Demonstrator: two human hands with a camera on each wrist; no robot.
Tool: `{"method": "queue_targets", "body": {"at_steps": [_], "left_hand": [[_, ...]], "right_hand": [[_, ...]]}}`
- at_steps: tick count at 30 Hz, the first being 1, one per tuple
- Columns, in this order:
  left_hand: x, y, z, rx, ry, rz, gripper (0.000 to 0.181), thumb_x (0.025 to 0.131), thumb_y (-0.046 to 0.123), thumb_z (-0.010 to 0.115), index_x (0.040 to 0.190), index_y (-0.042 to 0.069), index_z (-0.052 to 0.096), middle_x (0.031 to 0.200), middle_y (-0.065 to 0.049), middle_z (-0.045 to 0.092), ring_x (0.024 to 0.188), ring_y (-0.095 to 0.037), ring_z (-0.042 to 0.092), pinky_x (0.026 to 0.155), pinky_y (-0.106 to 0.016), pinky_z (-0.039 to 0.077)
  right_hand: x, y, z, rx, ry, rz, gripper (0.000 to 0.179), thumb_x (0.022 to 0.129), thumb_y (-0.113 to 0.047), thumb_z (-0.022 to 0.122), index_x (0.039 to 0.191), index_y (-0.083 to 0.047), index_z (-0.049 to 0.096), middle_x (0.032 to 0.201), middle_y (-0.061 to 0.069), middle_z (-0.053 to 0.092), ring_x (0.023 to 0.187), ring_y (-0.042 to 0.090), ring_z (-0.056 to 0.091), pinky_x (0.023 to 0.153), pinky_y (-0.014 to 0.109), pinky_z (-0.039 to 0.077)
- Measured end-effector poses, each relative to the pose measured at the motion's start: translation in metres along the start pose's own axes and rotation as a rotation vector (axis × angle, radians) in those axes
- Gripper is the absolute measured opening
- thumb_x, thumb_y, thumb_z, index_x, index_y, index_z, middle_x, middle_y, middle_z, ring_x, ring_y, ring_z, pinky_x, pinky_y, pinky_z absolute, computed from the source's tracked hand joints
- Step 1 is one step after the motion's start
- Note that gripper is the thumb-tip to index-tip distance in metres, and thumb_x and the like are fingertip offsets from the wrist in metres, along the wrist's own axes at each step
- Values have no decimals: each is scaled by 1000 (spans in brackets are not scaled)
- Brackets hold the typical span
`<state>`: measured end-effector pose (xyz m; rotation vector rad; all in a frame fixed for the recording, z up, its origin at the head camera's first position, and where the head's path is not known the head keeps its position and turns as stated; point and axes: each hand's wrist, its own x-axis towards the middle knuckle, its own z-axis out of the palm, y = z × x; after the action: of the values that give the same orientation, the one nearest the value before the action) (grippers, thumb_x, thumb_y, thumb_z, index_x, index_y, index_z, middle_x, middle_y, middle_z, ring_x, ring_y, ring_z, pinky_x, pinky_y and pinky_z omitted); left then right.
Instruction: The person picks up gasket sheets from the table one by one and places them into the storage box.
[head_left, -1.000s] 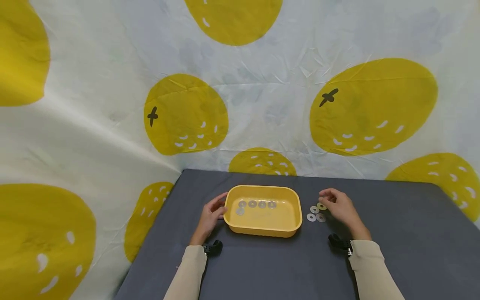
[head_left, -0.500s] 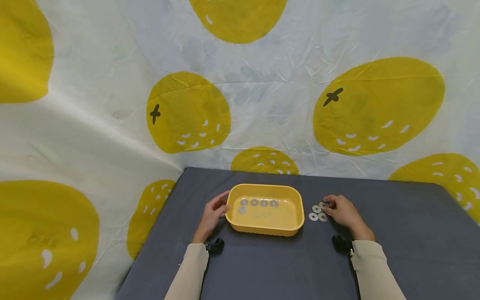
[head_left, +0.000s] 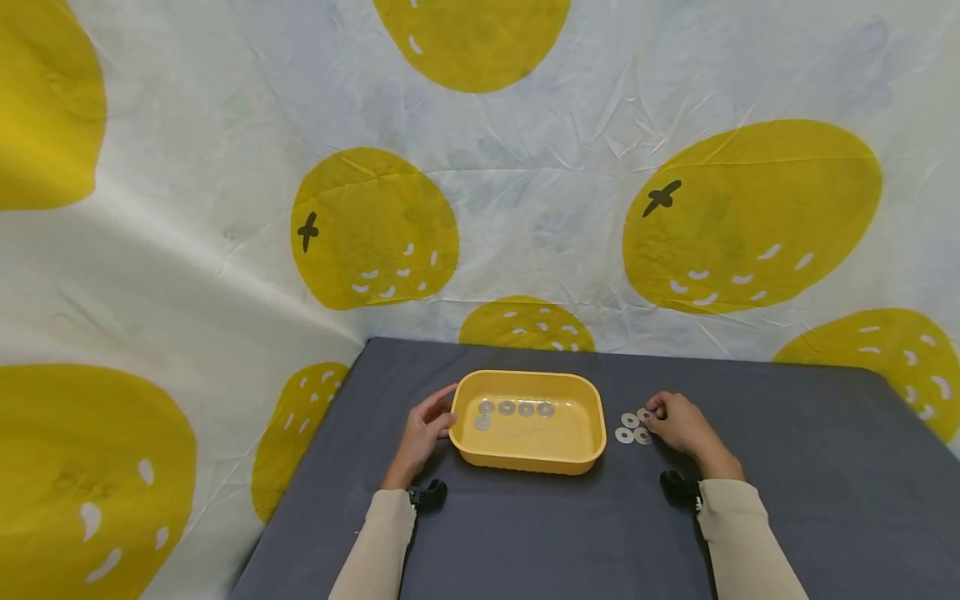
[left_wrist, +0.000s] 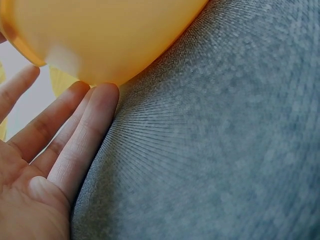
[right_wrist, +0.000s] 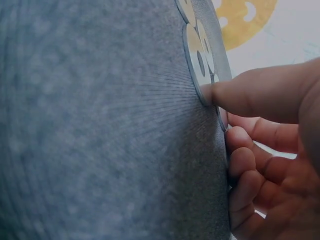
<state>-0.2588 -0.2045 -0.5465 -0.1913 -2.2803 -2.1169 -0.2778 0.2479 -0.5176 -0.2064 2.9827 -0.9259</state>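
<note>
A yellow rectangular tray [head_left: 525, 463] stands mid-table, with several flat metal washers [head_left: 540, 409] lying inside, most in a row along its far side. At its left end is my left hand [head_left: 423, 429], the thumb at the rim. In the left wrist view, straight fingers [left_wrist: 82, 145] touch the tray's outer wall. Right of the tray, more washers [head_left: 618, 436] lie close together on the cloth. My right hand [head_left: 682, 423] pinches the back right washer [head_left: 642, 413] of this group. The right wrist view has the thumb [right_wrist: 260, 95] at the washers' edge, other fingers curled below.
Dark grey cloth [head_left: 510, 542] covers the table. Behind and to the left hangs a pale sheet [head_left: 525, 217] printed with yellow fruit. Each wrist wears a black camera strap [head_left: 429, 495].
My right hand has come down from above the washer group, and its thumb and finger have closed on the back right washer. The left hand keeps its place at the tray.
</note>
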Motion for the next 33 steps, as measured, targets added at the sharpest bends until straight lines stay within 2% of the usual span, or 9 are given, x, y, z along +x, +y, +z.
{"method": "queue_targets", "body": {"at_steps": [6,9,14,19,24,33], "left_hand": [[0,0,0,-5,-7,10,52,99,8,62,149,18,55,134,-27,62,117,-48,62,78,-32,62],[0,-2,0,6,-1,12,50,99,8,63,147,22,57,131,-25,64,114,-45,64,77,-31,62],[0,-5,-1,30,5,32,50,97,10,65,146,22,58,128,-23,66,109,-37,67,78,-30,62],[-3,-6,0,41,18,33,50,97,11,64,145,23,59,126,-21,67,104,-29,69,77,-30,62],[-3,-7,0,43,23,31,51,96,11,64,144,26,60,126,-19,68,105,-30,70,78,-31,62],[-2,-8,1,48,23,33,50,96,10,64,142,30,61,125,-16,69,107,-32,69,78,-32,62]], "right_hand": [[0,1,1,7,13,12,26,90,-10,69,105,9,58,96,20,53,86,32,54,76,41,43],[-1,2,3,8,24,4,26,90,-9,69,103,7,54,93,19,54,84,31,54,73,39,41],[-4,2,3,6,31,-11,27,91,-10,69,105,2,50,86,12,56,78,25,54,69,34,39],[-6,1,2,10,0,-30,28,94,-11,67,115,3,55,88,13,61,74,23,56,67,35,42],[-6,2,0,23,-40,-21,29,98,-11,64,123,3,62,89,15,62,73,24,55,64,35,43],[-7,4,0,70,3,-7,34,92,-8,71,122,5,63,83,10,62,69,19,53,62,32,41]]}}
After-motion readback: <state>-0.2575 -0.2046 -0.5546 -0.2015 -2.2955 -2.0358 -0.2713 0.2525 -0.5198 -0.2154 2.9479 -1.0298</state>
